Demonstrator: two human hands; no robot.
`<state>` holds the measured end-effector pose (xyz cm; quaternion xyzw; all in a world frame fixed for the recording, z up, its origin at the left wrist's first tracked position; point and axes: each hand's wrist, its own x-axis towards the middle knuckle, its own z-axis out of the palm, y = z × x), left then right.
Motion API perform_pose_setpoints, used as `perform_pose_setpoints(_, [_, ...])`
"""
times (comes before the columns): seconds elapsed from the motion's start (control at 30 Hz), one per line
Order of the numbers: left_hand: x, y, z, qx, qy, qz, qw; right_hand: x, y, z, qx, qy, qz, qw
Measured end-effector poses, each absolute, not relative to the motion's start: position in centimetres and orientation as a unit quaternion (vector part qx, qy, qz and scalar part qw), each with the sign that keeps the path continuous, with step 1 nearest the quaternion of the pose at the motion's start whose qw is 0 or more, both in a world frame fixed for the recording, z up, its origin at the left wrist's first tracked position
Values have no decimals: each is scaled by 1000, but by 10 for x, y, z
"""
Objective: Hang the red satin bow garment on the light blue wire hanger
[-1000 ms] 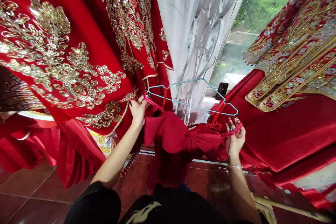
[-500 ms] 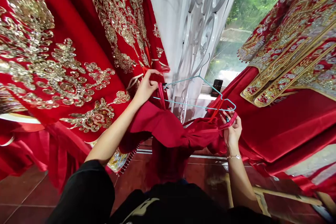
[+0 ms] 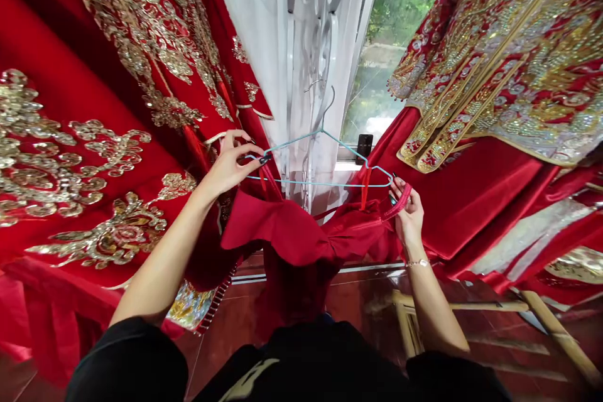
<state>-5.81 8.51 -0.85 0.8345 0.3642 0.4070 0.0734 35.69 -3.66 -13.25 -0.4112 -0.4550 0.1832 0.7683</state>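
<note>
A dark red dress (image 3: 292, 232) hangs in front of me from a thin light-blue wire hanger (image 3: 311, 183). Narrow red ribbon loops on the dress cross the hanger's lower bar on both sides. At the hanger's left end, my left hand (image 3: 228, 166) is closed, thumb and fingers pinching the dress strap close against the wire. My right hand (image 3: 409, 213) has its fingers closed on the other dress strap (image 3: 398, 204), beside the hanger's right end. The hanger's hook (image 3: 328, 107) points up, and its hold at the top is unclear.
Sequined red garments (image 3: 117, 226) hang close on the left. On the right hangs a gold-beaded red jacket (image 3: 490, 88). Behind the hanger are a white curtain (image 3: 249, 6), a white metal grille (image 3: 325, 44) and a phone (image 3: 364, 147). A wooden frame (image 3: 490, 306) stands low at right.
The view has swung right, so the surroundings sit further left. My left hand has moved outward to the hanger's left end, spreading the dress wider. My right hand keeps its strap.
</note>
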Motion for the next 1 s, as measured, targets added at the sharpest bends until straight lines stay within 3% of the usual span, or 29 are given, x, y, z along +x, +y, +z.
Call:
perform_pose_setpoints(0.13, [-46,87,-20,790,402,462,-21,361,-30,-108,-442,-512,160,719])
perform_pose_setpoints(0.33, [-45,99,-28,789,396,469,-36,372,-10,-77,-462,-566,194,654])
perform_pose_setpoints(1.0, [-34,99,-32,778,428,461,-8,366,42,-53,-450,-595,158,647])
